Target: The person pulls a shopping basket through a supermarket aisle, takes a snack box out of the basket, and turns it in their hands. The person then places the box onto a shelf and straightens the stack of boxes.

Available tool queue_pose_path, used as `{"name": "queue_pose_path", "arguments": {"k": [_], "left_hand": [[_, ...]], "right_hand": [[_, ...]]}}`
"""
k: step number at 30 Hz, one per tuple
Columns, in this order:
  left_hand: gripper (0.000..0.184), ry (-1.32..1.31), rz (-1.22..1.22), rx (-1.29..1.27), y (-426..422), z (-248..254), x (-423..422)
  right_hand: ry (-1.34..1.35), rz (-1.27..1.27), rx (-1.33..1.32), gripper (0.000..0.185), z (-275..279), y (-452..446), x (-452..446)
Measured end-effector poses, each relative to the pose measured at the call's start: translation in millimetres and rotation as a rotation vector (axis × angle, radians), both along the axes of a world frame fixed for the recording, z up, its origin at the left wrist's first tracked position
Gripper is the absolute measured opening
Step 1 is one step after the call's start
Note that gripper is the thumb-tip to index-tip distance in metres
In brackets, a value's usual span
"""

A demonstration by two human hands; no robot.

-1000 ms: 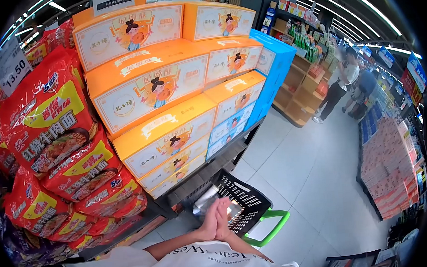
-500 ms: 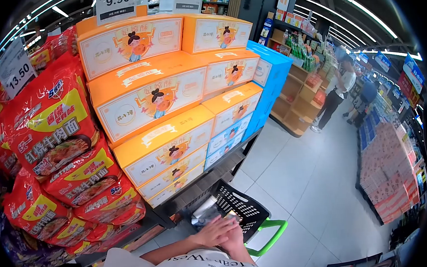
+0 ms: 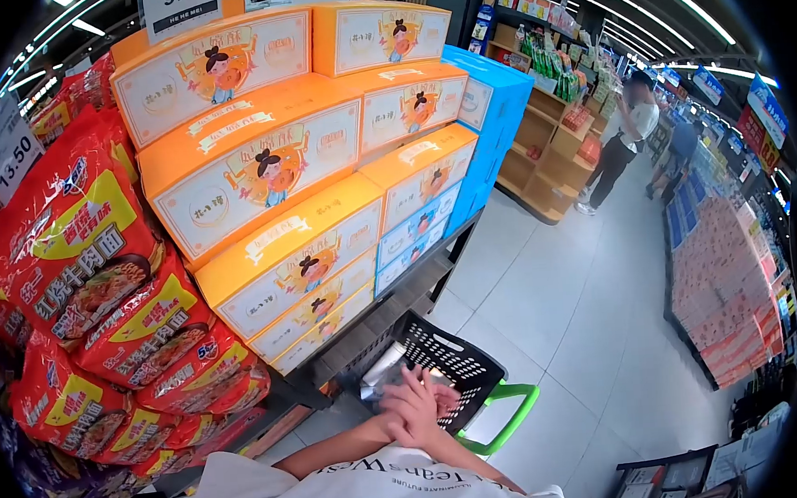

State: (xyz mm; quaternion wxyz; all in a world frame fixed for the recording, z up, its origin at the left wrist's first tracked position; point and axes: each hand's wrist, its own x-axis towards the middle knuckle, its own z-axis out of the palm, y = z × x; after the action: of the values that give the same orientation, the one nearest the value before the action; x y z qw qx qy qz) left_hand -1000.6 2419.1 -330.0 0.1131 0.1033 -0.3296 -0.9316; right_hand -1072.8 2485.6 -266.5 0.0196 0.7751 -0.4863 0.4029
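Note:
My left hand and my right hand touch and cross each other in front of my shirt. My right hand lies over much of the left one, its fingers stretched out and a little blurred. The left fingers show in part on the right side, also extended. Neither hand shows anything held. Just beyond them stands a black shopping basket with perforated walls and a green handle. Inside lie a white rolled item and something in clear plastic, partly covered by my hands.
Orange gift boxes are stacked on a dark shelf ahead, with blue boxes beside them. Red noodle packs pile up at left. A person stands farther along the aisle by a wooden shelf. Pink cartons stand at right.
My hands have shifted against each other; the right now lies over the left, with fingers pointing up more. The view has tilted slightly, so the boxes sit higher and farther left.

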Motion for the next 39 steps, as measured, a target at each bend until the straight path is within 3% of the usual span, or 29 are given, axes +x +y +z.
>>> {"name": "queue_pose_path", "arguments": {"k": [2,4,5,9,12,14,17,20,21,24,25,28,29,32,33,36,39], "left_hand": [[0.074,0.030,0.006,0.074,2,6,6],[0.073,-0.123,0.123,0.506,0,60,36],[0.068,-0.145,0.116,0.549,-4,57,49],[0.063,-0.167,0.187,0.645,2,43,90],[0.060,-0.145,0.120,0.635,4,28,106],[0.060,-0.136,0.110,0.588,1,23,108],[0.057,-0.181,0.156,0.421,-3,29,104],[0.054,-0.244,0.128,-0.073,-1,27,93],[0.050,-0.356,0.129,-0.132,-1,27,86],[0.048,-0.122,0.064,-0.632,0,12,70],[0.046,-0.210,-0.037,-0.617,0,42,68],[0.051,-0.026,-0.025,-1.218,2,26,52],[0.055,-0.088,-0.075,-1.439,3,13,50],[0.056,-0.201,-0.222,-1.634,8,20,48],[0.057,-0.231,-0.265,-1.638,8,22,47],[0.059,-0.327,-0.392,-1.642,5,28,46],[0.061,-0.213,-0.296,-1.668,4,14,46]], "right_hand": [[-0.012,-0.004,0.149,0.060,-21,6,7],[-0.133,-0.015,0.286,0.057,-43,14,12],[-0.113,0.037,0.361,0.051,-50,20,12],[-0.009,-0.076,0.566,0.050,-55,18,0],[-0.276,-0.099,0.756,0.050,-74,23,-8],[-0.173,-0.110,0.770,0.050,-85,29,-13],[-0.220,-0.148,0.798,0.051,-104,35,-16],[-0.561,-0.187,0.845,0.052,-92,31,-11],[-0.741,-0.210,0.931,0.054,-88,30,-9],[-0.962,-0.183,1.082,0.056,-73,21,-5],[-1.010,-0.111,0.994,0.055,-83,22,-4],[-0.732,-0.070,0.765,0.053,-126,22,-9],[-0.986,-0.027,0.761,0.051,-131,24,-8],[-1.350,-0.101,0.852,0.050,-120,30,-8],[-1.175,-0.165,0.875,0.049,-101,31,-11],[-1.248,-0.212,0.849,0.049,-83,36,-13],[-1.394,-0.225,0.818,0.061,-72,37,-12]]}}
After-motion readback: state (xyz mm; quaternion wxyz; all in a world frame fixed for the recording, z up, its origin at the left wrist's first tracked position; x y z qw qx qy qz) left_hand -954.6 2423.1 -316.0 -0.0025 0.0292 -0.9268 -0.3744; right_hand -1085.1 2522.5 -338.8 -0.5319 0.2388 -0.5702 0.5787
